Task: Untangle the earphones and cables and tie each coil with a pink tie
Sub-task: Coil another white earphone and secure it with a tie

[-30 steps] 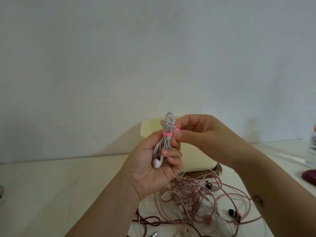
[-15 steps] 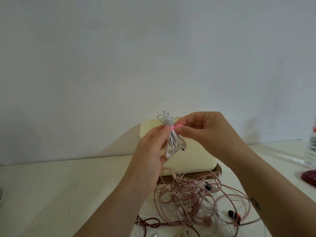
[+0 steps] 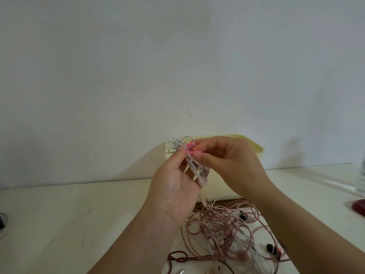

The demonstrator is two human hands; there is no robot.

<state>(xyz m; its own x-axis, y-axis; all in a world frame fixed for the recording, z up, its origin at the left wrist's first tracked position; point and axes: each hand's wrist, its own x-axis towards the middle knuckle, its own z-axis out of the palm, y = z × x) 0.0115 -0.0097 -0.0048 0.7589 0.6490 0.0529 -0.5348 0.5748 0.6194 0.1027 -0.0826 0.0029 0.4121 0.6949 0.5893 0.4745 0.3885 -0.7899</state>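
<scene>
Hands both pinching: left hand holds white earphone coil, fingertips hidden behind it; right hand pinches pink tie at the coil's top, wrap blurred. Coil tilts more than before. Pink cable tangle on table, cut off below.

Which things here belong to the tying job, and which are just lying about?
In the job: white earphone coil, pink tie, left hand, right hand, pink earphone tangle, dark red cable.
Lying about: cream tub, maroon object.
</scene>
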